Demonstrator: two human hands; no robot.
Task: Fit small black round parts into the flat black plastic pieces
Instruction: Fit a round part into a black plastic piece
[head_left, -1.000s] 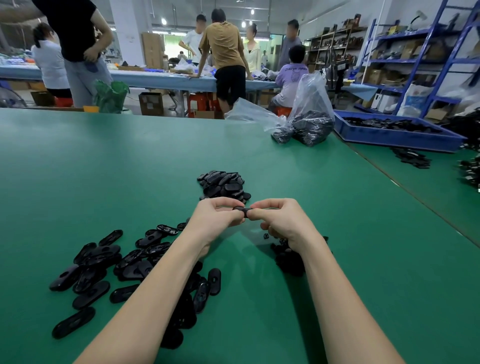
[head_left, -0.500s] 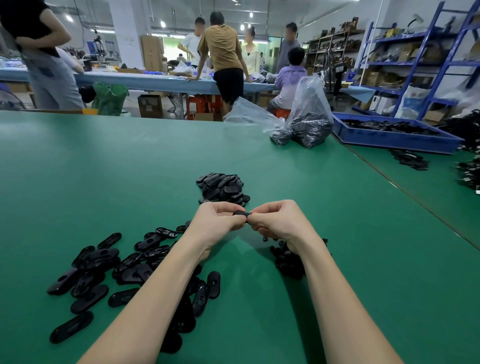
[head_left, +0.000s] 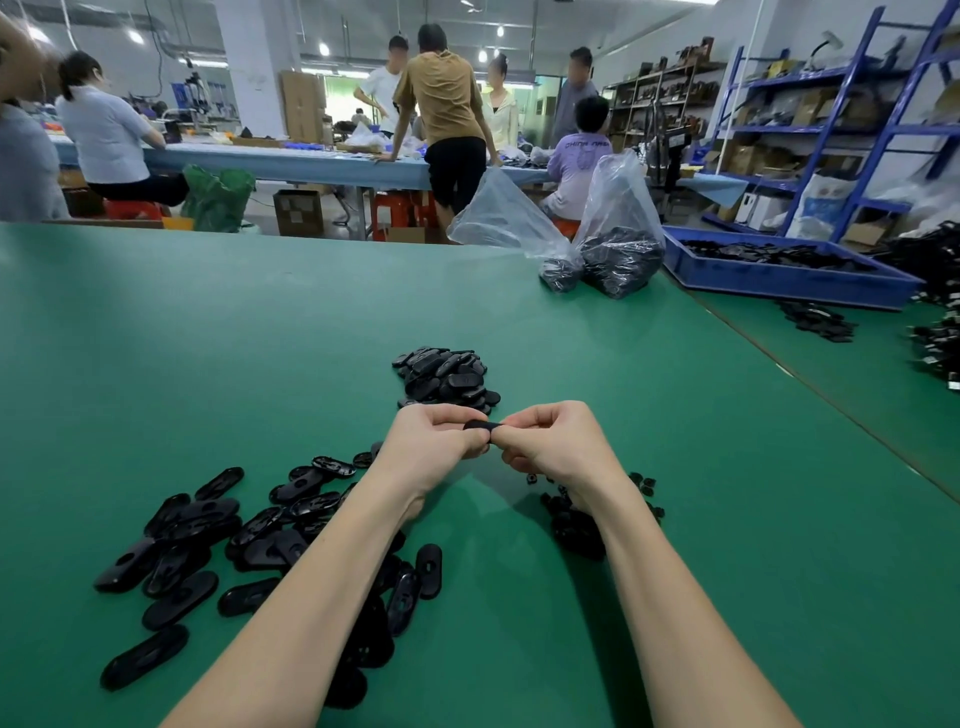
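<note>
Far left, loose flat pieces are lying scattered on the green surface, within easy reach of your left arm, likely your stock waiting for inserts. Some are showing an oval hole, so probably unfitted, though I cannot tell for all.

Your left hand is curling its fingers and thumb around one end of a flat black piece, lifting it above the surface at centre. You are probably holding it up so both thumbs can bear on it.

Behind your hands, a tighter heap of flat pieces is sitting, apart from the loose spread; likely the finished pile, judging by how it is kept separate.

Your right hand is pinching the other end of the same piece, fingertips meeting the left ones. Whether a round part is under your thumbs is hidden; I cannot tell. Judging by the pose, you are pressing one in.

Under your right wrist, small round parts are lying in a little cluster, handy for the hand that feeds them.

Far right back, two clear bags of black parts and a blue tray are standing well apart from your work.
</note>
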